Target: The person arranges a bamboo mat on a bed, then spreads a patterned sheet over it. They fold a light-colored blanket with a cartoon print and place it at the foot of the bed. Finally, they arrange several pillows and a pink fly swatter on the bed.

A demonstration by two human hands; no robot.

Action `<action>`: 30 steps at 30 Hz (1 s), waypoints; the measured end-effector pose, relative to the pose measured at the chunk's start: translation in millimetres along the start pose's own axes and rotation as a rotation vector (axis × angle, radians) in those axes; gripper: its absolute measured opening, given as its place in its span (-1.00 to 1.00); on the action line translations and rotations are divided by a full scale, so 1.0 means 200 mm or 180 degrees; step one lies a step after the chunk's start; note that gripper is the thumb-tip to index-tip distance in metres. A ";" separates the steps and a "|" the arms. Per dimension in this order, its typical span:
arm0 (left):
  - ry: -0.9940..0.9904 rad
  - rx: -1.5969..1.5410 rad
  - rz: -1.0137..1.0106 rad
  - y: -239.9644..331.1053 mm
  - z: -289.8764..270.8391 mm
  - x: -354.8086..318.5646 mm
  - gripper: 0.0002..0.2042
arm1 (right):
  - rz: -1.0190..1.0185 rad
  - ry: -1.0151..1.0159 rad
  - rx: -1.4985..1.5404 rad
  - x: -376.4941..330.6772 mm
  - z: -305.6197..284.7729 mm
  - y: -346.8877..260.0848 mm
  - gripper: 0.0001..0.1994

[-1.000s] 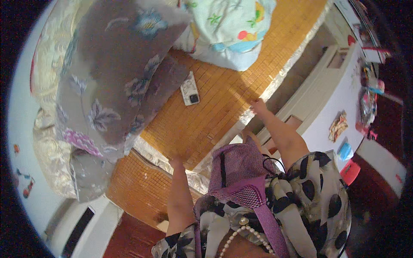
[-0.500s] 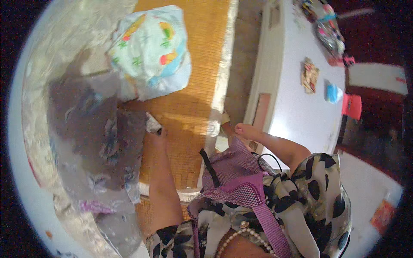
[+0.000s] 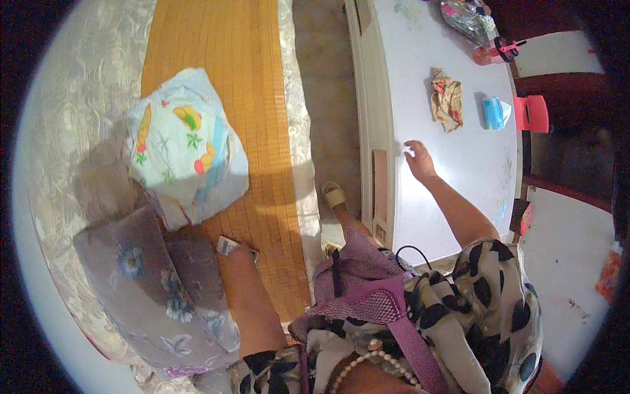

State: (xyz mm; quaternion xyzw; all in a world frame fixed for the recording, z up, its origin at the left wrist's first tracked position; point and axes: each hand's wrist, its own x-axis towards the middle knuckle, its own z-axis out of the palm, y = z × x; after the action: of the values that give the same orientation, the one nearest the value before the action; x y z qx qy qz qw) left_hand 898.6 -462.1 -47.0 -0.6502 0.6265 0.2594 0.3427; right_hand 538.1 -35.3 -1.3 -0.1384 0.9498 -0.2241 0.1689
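Note:
My left hand (image 3: 238, 256) is low over the woven mat, closed around a small flat white object (image 3: 227, 245) with a dark marking; its kind is unclear. Part of that object's edge shows on the far side of the hand. Close by on the left lies a grey floral cloth (image 3: 134, 262). Just beyond is a folded pale cloth (image 3: 177, 144) with coloured fruit prints. Over the near edge of the white table, my right hand (image 3: 420, 161) has its fingers bent around a small white bit (image 3: 407, 150), too small to name.
The orange-brown mat (image 3: 262, 164) lies on a cream patterned bedcover (image 3: 79, 144). A floor gap (image 3: 326, 118) separates it from the white table (image 3: 420, 217). On the table are a patterned cloth (image 3: 447, 98), a blue tissue pack (image 3: 493, 113) and a clear bag (image 3: 467, 23). A pink stool (image 3: 531, 113) stands behind.
My right hand has moved away from my body to the white table's edge, arm stretched out, with a white bit at its fingers. The view has shifted; my left hand stays by the grey cloth.

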 end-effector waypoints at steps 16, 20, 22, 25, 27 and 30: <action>0.0377 0.2702 0.1907 0.12 0.41 -0.04 -0.35 | 0.2576 0.0276 -0.0883 0.46 -0.24 0.37 -0.30; 0.0059 -0.0271 0.1291 0.62 0.27 -0.15 -0.28 | 0.2383 0.0746 -0.0967 0.39 -0.20 0.53 -0.34; 0.0615 0.0681 0.1780 0.70 0.26 0.04 -0.17 | 0.2163 0.0911 -0.0979 0.40 -0.09 0.64 -0.37; 0.0704 0.0222 0.2150 1.11 0.10 0.00 -0.06 | 0.2718 0.0475 -0.1144 0.35 -0.16 0.61 -0.32; 0.0641 0.0458 0.2611 1.32 -0.05 0.13 -0.05 | 0.2576 0.0555 -0.1276 0.29 -0.16 0.69 -0.31; 0.1387 0.0373 0.2620 1.65 -0.40 0.50 -0.10 | 0.2359 0.0413 -0.1342 0.32 -0.07 0.58 -0.31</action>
State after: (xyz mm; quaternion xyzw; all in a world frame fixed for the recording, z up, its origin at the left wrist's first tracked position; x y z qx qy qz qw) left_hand 572.3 -581.1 -112.9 -0.3666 0.9032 0.1953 0.1079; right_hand 453.2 47.6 -60.9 0.1949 0.9690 0.0424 0.1460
